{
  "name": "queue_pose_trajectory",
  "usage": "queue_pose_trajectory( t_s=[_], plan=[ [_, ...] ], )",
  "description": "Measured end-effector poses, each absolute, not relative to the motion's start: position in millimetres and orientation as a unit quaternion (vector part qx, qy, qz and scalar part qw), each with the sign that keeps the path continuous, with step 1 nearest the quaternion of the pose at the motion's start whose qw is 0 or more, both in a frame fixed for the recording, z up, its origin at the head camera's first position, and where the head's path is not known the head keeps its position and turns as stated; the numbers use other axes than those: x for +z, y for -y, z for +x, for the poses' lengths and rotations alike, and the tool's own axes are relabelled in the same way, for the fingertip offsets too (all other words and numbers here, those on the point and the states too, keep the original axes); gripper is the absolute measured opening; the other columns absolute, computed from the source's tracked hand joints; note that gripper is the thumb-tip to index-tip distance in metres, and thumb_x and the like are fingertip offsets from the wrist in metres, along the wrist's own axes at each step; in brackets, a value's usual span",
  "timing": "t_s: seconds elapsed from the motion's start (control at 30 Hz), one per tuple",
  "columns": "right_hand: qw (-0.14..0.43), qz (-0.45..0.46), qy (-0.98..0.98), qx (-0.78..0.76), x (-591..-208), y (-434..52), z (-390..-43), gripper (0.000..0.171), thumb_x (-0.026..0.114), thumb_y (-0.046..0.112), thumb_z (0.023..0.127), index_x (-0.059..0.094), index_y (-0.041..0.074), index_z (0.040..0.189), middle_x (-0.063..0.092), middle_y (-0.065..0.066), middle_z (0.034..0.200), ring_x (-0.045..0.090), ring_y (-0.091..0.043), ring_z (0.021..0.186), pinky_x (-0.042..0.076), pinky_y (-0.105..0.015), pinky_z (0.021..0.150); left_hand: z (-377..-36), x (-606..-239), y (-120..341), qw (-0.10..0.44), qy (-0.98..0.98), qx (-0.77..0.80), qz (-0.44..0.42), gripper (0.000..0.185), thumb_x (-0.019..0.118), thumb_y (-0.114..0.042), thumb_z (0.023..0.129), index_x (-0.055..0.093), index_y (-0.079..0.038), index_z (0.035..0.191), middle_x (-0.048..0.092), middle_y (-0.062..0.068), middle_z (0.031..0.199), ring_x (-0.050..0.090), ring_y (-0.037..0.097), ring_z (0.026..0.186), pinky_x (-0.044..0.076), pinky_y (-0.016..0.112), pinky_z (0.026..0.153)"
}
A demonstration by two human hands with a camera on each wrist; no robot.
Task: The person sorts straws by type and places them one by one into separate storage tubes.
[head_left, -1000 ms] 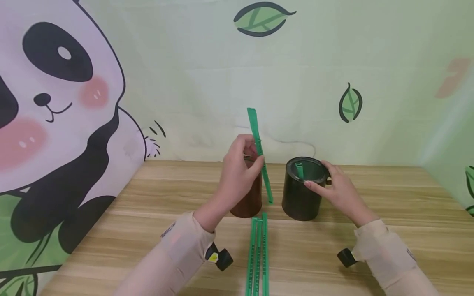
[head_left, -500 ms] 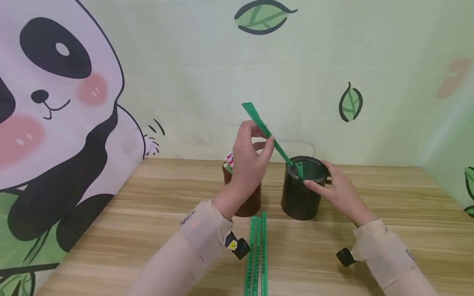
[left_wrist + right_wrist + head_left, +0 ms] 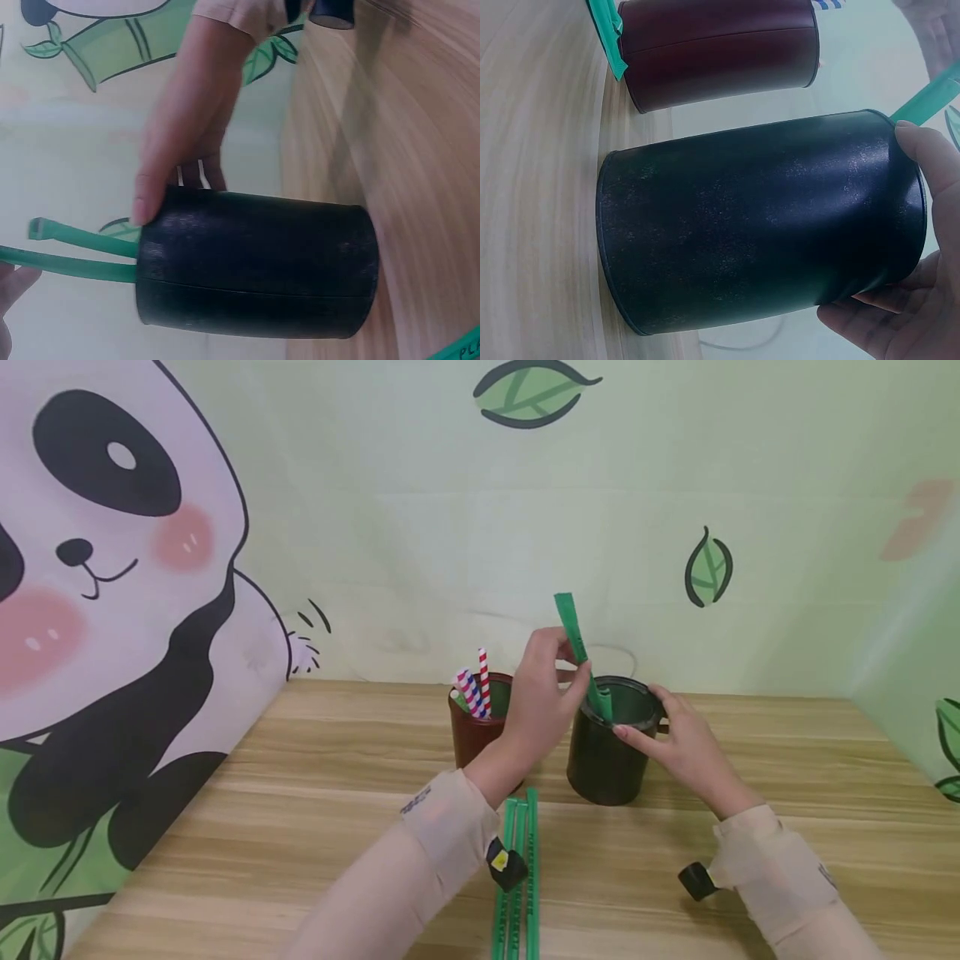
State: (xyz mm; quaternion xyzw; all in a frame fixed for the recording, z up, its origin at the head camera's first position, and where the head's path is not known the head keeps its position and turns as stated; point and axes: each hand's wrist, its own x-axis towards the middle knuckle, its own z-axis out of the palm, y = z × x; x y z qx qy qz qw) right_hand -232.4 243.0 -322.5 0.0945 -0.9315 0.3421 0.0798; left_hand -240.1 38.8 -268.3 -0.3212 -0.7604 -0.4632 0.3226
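Note:
My left hand pinches a slim green-wrapped straw between thumb and fingers. The straw leans, its flat flared end up and its lower end inside the rim of a black cylindrical holder. Another green-wrapped straw sticks out of the same holder, close beside the held one in the left wrist view. With thumb at the near side of the rim and fingers round the far side, my right hand grips the black holder, which stands upright on the table. In the right wrist view its thumb lies over the rim.
Left of the black holder stands a dark red-brown cylindrical holder with several striped straws, partly behind my left forearm. Several printed green-wrapped straws lie side by side on the wooden table. A panda-printed backdrop rises behind.
My left hand has moved right with the green-wrapped straw, from before the red-brown holder to the black one, and lowered the straw's end into it. The right hand has kept its grip.

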Motion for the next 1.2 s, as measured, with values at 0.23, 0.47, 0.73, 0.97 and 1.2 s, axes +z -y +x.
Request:
queue_pose_trajectory(
  t_s=[0.23, 0.47, 0.73, 0.97, 1.2],
  plan=[
    [0.082, 0.104, 0.925, 0.357, -322.4, -242.5, -233.3, 0.087, 0.061, 0.045, 0.091, 0.021, -0.007, 0.148, 0.035, -0.031, 0.145, 0.043, -0.045, 0.128, 0.042, -0.058, 0.102, -242.9, -278.4, -46.9, 0.307, 0.784, -0.426, -0.33, 0.022, 0.061, -0.002, 0.091, 0.05, 0.002, 0.11, 0.055, 0.016, 0.102, 0.061, 0.022, 0.093, 0.056, 0.018, 0.076],
    [0.08, 0.102, 0.926, 0.354, -321.7, -240.5, -232.4, 0.086, 0.062, 0.044, 0.09, 0.022, -0.007, 0.148, 0.036, -0.032, 0.143, 0.043, -0.045, 0.127, 0.042, -0.058, 0.102, -244.3, -290.0, -52.8, 0.296, 0.816, -0.38, -0.32, 0.022, 0.061, -0.005, 0.091, 0.052, 0.0, 0.111, 0.056, 0.014, 0.101, 0.061, 0.019, 0.089, 0.055, 0.018, 0.076],
    [0.084, 0.1, 0.93, 0.343, -322.4, -239.5, -232.3, 0.087, 0.062, 0.044, 0.09, 0.022, -0.007, 0.148, 0.036, -0.034, 0.143, 0.043, -0.047, 0.127, 0.042, -0.058, 0.101, -247.7, -305.5, -55.2, 0.27, 0.852, -0.33, -0.305, 0.023, 0.06, -0.008, 0.092, 0.052, -0.001, 0.113, 0.055, 0.011, 0.097, 0.056, 0.016, 0.083, 0.052, 0.018, 0.073],
    [0.086, 0.101, 0.929, 0.344, -321.7, -238.7, -232.1, 0.087, 0.062, 0.044, 0.091, 0.021, -0.008, 0.148, 0.034, -0.034, 0.143, 0.043, -0.047, 0.126, 0.043, -0.058, 0.101, -249.8, -313.7, -54.0, 0.242, 0.868, -0.317, -0.297, 0.032, 0.063, -0.012, 0.091, 0.05, -0.004, 0.119, 0.056, 0.008, 0.101, 0.06, 0.015, 0.089, 0.053, 0.018, 0.08],
    [0.085, 0.1, 0.932, 0.338, -321.7, -240.2, -232.0, 0.087, 0.061, 0.044, 0.091, 0.021, -0.008, 0.148, 0.034, -0.034, 0.143, 0.043, -0.048, 0.126, 0.043, -0.059, 0.1, -249.6, -314.5, -53.6, 0.242, 0.861, -0.322, -0.311, 0.036, 0.065, -0.013, 0.09, 0.049, -0.007, 0.122, 0.057, 0.007, 0.104, 0.063, 0.014, 0.095, 0.052, 0.017, 0.084]
  ],
)
